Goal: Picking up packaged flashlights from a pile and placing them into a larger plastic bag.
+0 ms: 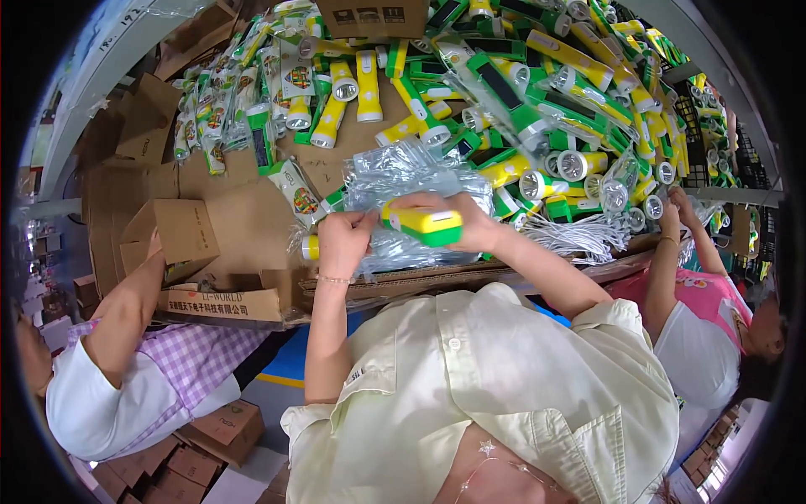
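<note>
A yellow and green flashlight [422, 223] lies in my right hand [474, 225], whose fingers wrap round it. It is held just above a pile of clear plastic bags [403, 172]. At the pile's left edge my left hand [342, 242] is closed in a pinch; what lies between its fingers is hidden. A bagged flashlight [295, 191] with a printed card rests beyond my left hand. Beside my left wrist shows the yellow end of another flashlight [311, 247].
Many loose flashlights [575, 164] heap up at the right, bagged ones [222, 109] at the left. White cables [579, 238] lie right of my right arm. A co-worker's arm [134, 311] reaches into a small carton [180, 231]; another co-worker's hands [680, 210] work at the right.
</note>
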`<action>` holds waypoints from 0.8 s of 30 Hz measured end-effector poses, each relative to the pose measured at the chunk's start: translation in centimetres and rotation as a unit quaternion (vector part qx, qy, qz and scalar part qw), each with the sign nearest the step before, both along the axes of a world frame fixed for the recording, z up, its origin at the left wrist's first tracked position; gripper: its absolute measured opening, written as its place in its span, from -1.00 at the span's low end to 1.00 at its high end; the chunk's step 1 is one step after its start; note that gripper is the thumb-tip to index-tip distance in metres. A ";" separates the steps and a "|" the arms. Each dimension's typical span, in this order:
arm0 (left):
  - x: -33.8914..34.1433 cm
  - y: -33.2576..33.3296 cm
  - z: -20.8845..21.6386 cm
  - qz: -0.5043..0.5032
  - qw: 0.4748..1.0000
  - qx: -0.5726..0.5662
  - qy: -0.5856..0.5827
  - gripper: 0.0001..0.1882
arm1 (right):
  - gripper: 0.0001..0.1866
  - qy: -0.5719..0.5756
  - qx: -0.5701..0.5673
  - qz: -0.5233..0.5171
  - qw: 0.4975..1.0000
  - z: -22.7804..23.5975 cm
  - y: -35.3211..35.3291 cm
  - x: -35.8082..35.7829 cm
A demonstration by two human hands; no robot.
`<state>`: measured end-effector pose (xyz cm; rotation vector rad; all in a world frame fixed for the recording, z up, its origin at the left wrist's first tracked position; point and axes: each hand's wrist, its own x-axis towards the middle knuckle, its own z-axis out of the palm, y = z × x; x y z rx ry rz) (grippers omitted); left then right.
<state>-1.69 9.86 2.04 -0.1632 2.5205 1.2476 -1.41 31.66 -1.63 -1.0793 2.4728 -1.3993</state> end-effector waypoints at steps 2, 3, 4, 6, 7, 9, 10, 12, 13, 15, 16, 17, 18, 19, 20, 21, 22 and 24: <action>0.4 0.1 0.1 -0.001 1.000 0.011 0.011 -0.66 | -0.53 0.010 0.084 -0.022 0.996 -0.6 -0.4 0.5; 0.7 -0.1 -0.4 0.029 0.999 0.008 0.038 -0.71 | -0.53 0.012 0.084 -0.023 0.996 0.1 -0.5 0.7; 0.8 -0.1 -0.6 0.058 0.996 0.006 0.065 -0.75 | -0.50 0.016 0.127 -0.015 0.992 1.1 -0.4 0.9; 1.0 -1.1 -0.5 0.060 0.995 0.017 0.074 -0.78 | -0.46 0.047 0.192 -0.021 0.980 3.2 -0.4 0.8; 1.1 -1.5 -0.2 0.065 0.994 0.029 0.083 -0.79 | -0.46 0.046 0.193 -0.024 0.980 3.5 -0.2 0.4; 0.9 -1.7 1.1 0.052 0.995 0.031 0.076 -0.82 | -0.48 0.111 0.299 0.008 0.948 4.4 -0.1 -0.5; 0.7 -1.7 1.6 0.041 0.996 0.022 0.072 -0.82 | -0.52 0.090 0.316 0.019 0.944 5.4 -0.2 -0.3; 0.5 -1.9 1.7 0.024 0.997 -0.018 0.065 -0.81 | -0.54 0.087 0.345 0.030 0.934 7.0 -0.5 -0.4; 0.5 -1.8 1.6 0.024 0.997 -0.018 0.066 -0.81 | -0.55 0.083 0.373 0.042 0.923 7.3 -0.7 -0.3; 0.5 -1.4 1.5 0.020 0.997 -0.026 0.068 -0.80 | -0.57 0.085 0.426 0.036 0.900 7.3 -1.2 0.3; 0.7 -1.0 1.9 0.011 0.997 -0.025 0.067 -0.80 | -0.59 0.087 0.476 0.036 0.875 7.1 -1.6 0.6; 0.9 -0.3 2.5 -0.006 0.989 -0.056 0.133 -0.82 | -0.59 0.081 0.480 0.027 0.873 6.7 -2.2 0.5; 1.2 0.7 2.8 -0.029 0.976 -0.082 0.201 -0.84 | -0.61 0.082 0.489 0.044 0.868 6.0 -2.5 0.4; 1.5 0.8 2.4 -0.044 0.976 -0.072 0.202 -0.84 | -0.62 0.081 0.497 0.061 0.862 5.3 -2.5 0.4; 1.5 0.3 1.6 -0.052 0.978 -0.076 0.186 -0.83 | -0.62 0.071 0.504 0.046 0.859 4.6 -2.4 0.6; 1.5 -0.1 1.1 -0.057 0.980 -0.084 0.170 -0.81 | -0.55 0.078 0.486 0.028 0.870 4.0 -2.5 0.6; 1.5 0.1 1.0 -0.071 0.980 -0.077 0.171 -0.81 | -0.48 0.086 0.468 0.011 0.879 3.6 -2.1 0.7; 1.5 0.3 0.7 0.015 0.998 -0.020 0.059 -0.76 | -0.56 0.133 0.302 -0.044 0.943 3.2 -0.1 1.6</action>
